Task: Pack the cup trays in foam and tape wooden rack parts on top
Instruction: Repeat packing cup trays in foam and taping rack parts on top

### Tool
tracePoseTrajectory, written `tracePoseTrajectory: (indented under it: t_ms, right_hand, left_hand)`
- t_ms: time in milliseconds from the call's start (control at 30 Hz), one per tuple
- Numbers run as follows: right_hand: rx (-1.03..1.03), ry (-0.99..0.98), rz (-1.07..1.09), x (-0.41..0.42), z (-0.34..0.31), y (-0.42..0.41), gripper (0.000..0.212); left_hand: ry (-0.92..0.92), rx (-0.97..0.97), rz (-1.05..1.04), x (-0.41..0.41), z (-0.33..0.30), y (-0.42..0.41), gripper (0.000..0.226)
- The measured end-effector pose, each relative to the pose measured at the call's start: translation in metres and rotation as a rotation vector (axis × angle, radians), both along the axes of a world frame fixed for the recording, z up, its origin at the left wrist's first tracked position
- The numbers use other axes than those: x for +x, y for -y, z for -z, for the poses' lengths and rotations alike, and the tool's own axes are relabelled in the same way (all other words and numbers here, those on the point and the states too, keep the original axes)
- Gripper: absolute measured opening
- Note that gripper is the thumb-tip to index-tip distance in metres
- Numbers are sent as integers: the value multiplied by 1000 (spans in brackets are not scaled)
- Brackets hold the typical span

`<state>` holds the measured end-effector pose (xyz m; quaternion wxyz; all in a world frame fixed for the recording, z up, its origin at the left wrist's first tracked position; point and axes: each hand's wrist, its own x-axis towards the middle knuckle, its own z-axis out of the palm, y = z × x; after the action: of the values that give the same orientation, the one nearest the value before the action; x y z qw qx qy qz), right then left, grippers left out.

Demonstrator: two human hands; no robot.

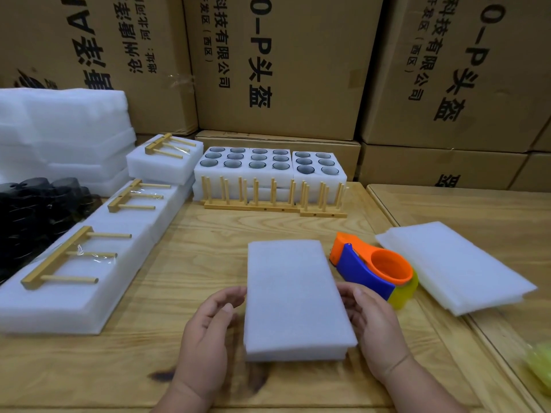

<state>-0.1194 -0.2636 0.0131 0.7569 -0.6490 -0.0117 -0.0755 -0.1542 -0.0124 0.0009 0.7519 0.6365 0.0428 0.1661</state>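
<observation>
Three finished packs (77, 263) already sit in a row out at 9 to 10 o'clock on the wooden table (190, 293), each a closed white foam block with a little wooden rack part (64, 257) taped flat on top, and a fourth one (162, 162) is stacked further back around 11 o'clock, so a decent chunk of the job looks done. Right now both hands are on the next one: a foam-wrapped pack (293, 296) lying dead centre, lid sheet on top, no wood on it yet. The left hand (208, 326) is at its left edge with fingers loosely curved beside the foam, and the right hand (372, 320) cups the right edge; they're apart with the block between them, more squaring it up than gripping, as far as I can tell. At 12 o'clock there are still open foam trays with dark cups (253, 159) showing in the holes, and a line of upright wooden rack parts (268, 195) propped in front of them, so there's plenty left. The orange and blue tape dispenser (375, 269) sits just beside the block at 2 o'clock, and spare foam sheets (456, 266) lie at 3 o'clock. My guess is the next bit is grabbing a rack piece and taping it down.
</observation>
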Motion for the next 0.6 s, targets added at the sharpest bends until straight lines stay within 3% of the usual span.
tracePoseTrajectory:
  t_ms: [600]
  right_hand:
    - [-47, -27, 14, 2, 2, -1, 36]
  left_hand:
    - [-33, 59, 125, -1, -2, -2, 42]
